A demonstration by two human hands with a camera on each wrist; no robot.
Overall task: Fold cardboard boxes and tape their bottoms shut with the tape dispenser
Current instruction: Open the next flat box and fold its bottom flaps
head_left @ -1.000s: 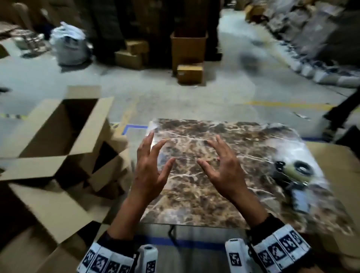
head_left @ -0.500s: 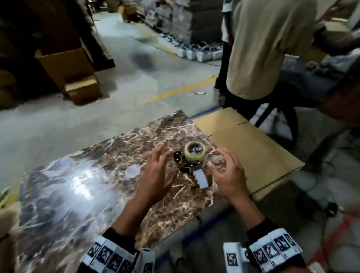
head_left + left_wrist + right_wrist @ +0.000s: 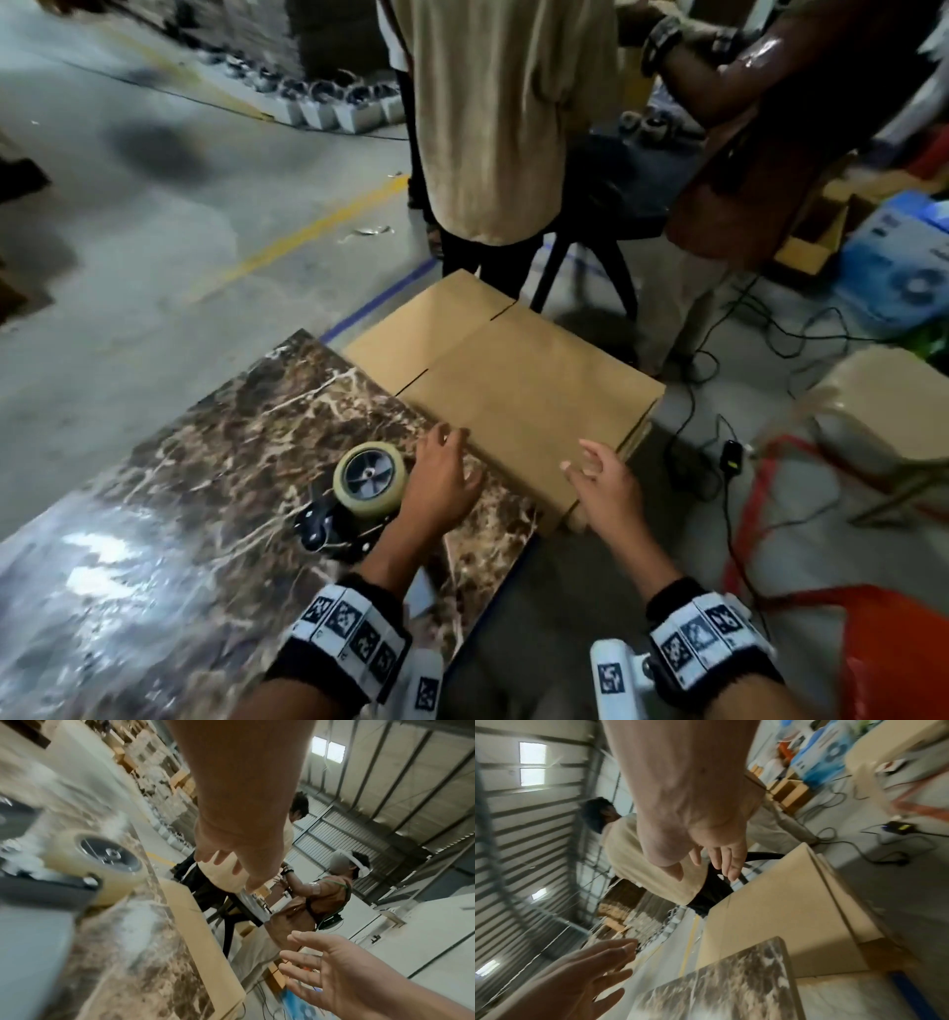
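A stack of flat cardboard boxes [image 3: 518, 380] lies just right of the brown marble table [image 3: 215, 462]. The tape dispenser [image 3: 359, 488] with its pale tape roll [image 3: 102, 866] lies on the table near its right end. My left hand [image 3: 444, 473] hovers with spread fingers over the table edge, beside the dispenser and at the near left edge of the stack. My right hand [image 3: 601, 478] hangs open over the stack's near right corner. Neither hand holds anything. The stack [image 3: 782, 923] shows below my right hand [image 3: 706, 858] in the right wrist view.
Two people [image 3: 513, 128] stand close behind the stack, one at a dark table [image 3: 616, 195]. Cables [image 3: 719, 360] and a charger lie on the floor to the right. An orange bag [image 3: 893, 658] and a pale stool [image 3: 883, 406] stand at right.
The view has swung right from the opened boxes to the flat stack. Both hands have moved right, past the tape dispenser, and now hover at the stack's near edge.
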